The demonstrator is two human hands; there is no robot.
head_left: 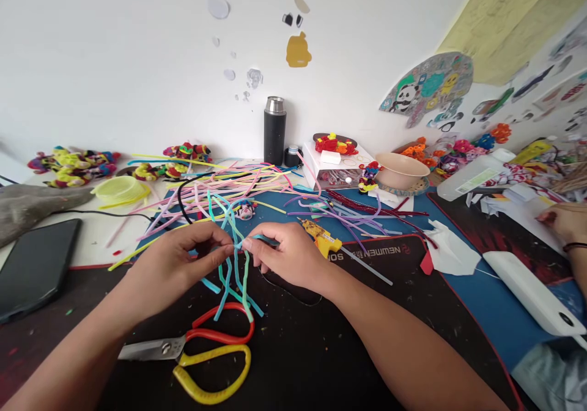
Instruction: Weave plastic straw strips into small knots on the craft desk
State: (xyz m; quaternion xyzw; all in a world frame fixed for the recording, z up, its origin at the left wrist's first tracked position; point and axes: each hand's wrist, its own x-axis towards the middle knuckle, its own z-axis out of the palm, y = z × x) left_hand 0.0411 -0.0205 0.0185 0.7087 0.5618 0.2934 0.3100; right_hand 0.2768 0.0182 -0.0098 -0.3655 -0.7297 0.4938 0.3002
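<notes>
A loose lattice of turquoise and mint pipe cleaners (pixel 236 264) is held up over the black mat, its strands crossing and hanging down. My left hand (pixel 188 255) pinches it from the left, thumb against forefinger. From the right, my right hand (pixel 284 255) grips a strand at the crossing with thumb and fingertips. Below them lie scissors (pixel 213 350) with one red and one yellow handle, blades pointing left. Just behind my right hand rests a yellow glue gun (pixel 323 238) with a clear glue stick in its back.
Pink, yellow and purple pipe cleaners (pixel 243 181) are heaped behind the hands. A black thermos (pixel 274 133) stands at the wall. A phone (pixel 39 267) lies left; a beige bowl (pixel 401 171) and white device (pixel 532 292) sit right. Another person's hand (pixel 566 224) shows at the right edge.
</notes>
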